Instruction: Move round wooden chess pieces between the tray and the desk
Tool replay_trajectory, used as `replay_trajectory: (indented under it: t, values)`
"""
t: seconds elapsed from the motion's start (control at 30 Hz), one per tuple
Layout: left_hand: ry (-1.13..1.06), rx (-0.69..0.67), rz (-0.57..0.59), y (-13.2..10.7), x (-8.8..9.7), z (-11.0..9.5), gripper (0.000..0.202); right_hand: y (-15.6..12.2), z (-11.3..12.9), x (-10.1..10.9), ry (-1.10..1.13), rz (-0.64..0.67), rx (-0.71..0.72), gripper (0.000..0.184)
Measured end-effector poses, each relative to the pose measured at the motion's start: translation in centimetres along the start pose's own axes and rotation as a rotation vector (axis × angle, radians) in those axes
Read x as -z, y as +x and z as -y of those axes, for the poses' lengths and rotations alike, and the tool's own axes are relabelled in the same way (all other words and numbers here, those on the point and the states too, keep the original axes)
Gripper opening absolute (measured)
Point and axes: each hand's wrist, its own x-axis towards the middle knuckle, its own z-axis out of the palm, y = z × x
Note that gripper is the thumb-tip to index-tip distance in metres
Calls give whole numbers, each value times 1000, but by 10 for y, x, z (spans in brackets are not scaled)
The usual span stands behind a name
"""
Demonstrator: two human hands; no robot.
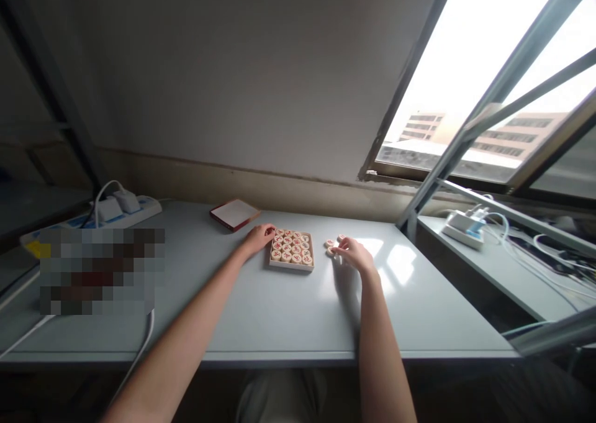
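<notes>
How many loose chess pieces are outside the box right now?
3 visible: loose pieces right of the box, one far, one left, one at the right hand fingers. Others may hide under it.

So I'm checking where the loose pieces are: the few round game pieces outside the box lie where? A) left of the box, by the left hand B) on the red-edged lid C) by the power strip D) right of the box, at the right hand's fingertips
D: the loose pieces lie on the table right of the box, at the right hand; the left hand rests on the box's left edge.
</notes>
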Motion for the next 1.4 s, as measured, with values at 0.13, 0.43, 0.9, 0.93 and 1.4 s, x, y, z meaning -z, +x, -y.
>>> replay_trajectory:
  t: [0.13, 0.43, 0.9, 0.93, 1.4]
  values:
    - [7, 14, 7, 0, 0, -2, 26, 0, 9, -10, -152, -171, 107, 31]
    - [18, 15, 13, -1, 0, -1, 28, 5, 4, -20, -170, -158, 192, 17]
    - [26, 10, 3, 0, -1, 1, 27, 2, -10, -7, -146, -385, -100, 40]
    - [27, 11, 1, 0, -1, 1, 27, 1, -15, -5, -119, -339, -124, 45]
    - [26, 19, 16, -1, 0, -1, 27, 7, -25, -15, 11, -150, -90, 57]
